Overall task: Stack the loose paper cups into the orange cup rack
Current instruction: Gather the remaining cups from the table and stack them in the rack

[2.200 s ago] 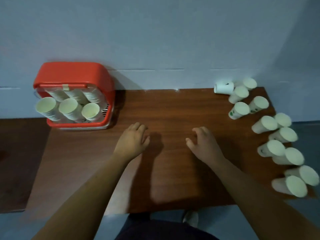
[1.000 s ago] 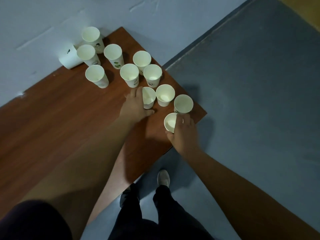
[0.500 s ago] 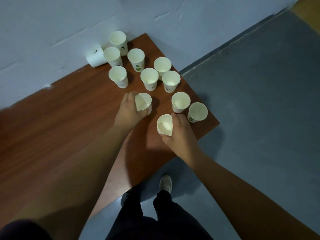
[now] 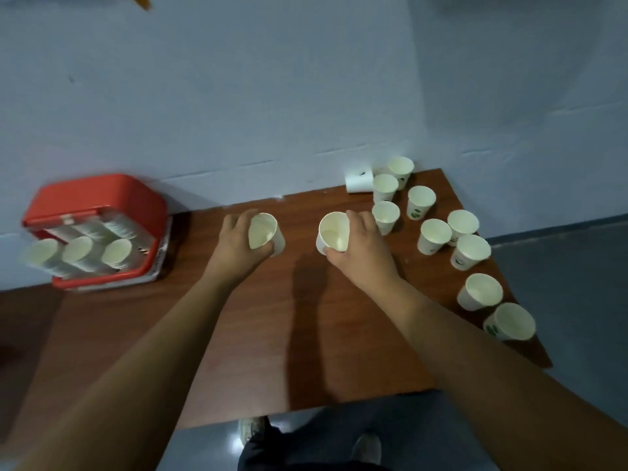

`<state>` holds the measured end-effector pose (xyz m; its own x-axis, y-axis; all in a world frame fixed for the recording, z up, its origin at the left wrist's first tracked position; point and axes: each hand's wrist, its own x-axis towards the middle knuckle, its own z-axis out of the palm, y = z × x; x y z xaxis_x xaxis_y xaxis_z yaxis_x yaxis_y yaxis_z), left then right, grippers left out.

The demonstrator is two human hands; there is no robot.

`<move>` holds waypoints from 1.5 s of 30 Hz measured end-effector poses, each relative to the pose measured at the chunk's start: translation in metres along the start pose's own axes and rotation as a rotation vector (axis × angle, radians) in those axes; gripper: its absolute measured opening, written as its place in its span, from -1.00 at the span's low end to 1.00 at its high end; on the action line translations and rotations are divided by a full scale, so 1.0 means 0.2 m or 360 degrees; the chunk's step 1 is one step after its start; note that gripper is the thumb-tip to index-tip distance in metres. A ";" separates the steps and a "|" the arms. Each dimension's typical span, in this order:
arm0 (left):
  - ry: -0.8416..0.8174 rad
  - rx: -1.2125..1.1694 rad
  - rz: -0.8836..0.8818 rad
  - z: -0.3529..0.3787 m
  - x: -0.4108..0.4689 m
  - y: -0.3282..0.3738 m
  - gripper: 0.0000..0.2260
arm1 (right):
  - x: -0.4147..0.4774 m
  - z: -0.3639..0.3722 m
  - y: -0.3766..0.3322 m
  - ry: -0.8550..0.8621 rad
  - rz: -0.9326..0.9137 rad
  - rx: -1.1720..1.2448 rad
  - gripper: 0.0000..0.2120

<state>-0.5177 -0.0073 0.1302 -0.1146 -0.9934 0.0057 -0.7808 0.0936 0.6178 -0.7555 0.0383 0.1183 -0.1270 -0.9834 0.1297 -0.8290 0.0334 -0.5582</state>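
Paper cup in L hand, fingers curled round it; second cup in R hand, fingers clamped likewise. Loose cups right of R fingers; orange rack, blurry, seemingly three stacks, left of L fingers, on desk.

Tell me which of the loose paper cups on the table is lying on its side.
The cup by the wall, at the cluster's far-left corner. It shows its side, while the other cups on the table stand mouth-up.
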 end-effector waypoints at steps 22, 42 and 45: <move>0.0588 -0.0091 -0.0626 -1.46 -0.12 -1.83 -0.37 | 0.23 1.29 -1.84 -0.0391 -0.0332 0.0220 -0.40; 0.0209 -0.0045 -0.0536 -1.40 0.23 -2.29 -0.35 | 0.47 1.88 -1.97 -0.0642 -0.0286 -0.0072 -0.28; 0.0127 -0.0063 -0.0566 -1.37 0.24 -2.33 -0.33 | 0.51 1.94 -1.96 -0.0729 -0.0322 -0.0197 -0.29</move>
<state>0.0085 -0.1177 0.0583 0.2092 -0.9656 -0.1545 -0.7386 -0.2595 0.6222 -0.2317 -0.1443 0.0317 0.2713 -0.9486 -0.1628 -0.8741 -0.1720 -0.4543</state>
